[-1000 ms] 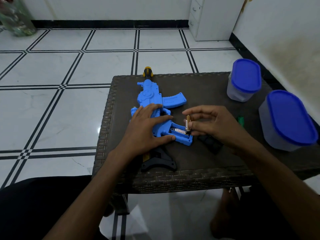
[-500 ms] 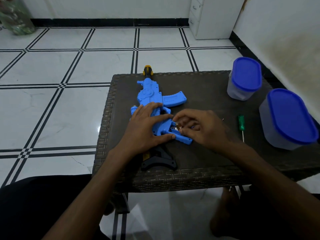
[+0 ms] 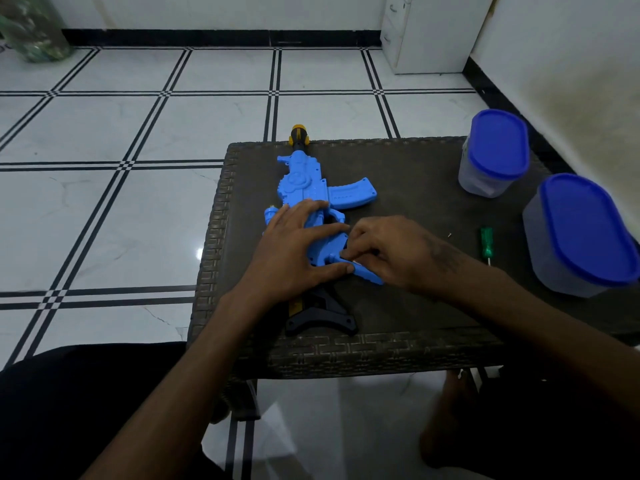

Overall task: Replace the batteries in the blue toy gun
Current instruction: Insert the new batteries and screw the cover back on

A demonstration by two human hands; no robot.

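Note:
The blue toy gun (image 3: 304,188) lies on the dark woven table (image 3: 415,174), yellow muzzle pointing away and black stock (image 3: 322,313) near the front edge. My left hand (image 3: 294,247) lies flat on the gun's body with straight fingers, thumb along the lower edge of the grip. My right hand (image 3: 391,251) covers the open battery compartment in the grip, its fingers curled down onto the battery. The battery is almost wholly hidden under those fingers.
A green-handled screwdriver (image 3: 486,242) and a tiny screw (image 3: 449,234) lie right of my hands. Two clear containers with blue lids (image 3: 495,147) (image 3: 585,230) stand at the table's right side. White tiled floor lies to the left, a white cabinet (image 3: 429,29) at the back.
My right hand brought the upright battery down and left into the grip's compartment, and its fingers now cover it. The screwdriver came into view. My left hand stayed put.

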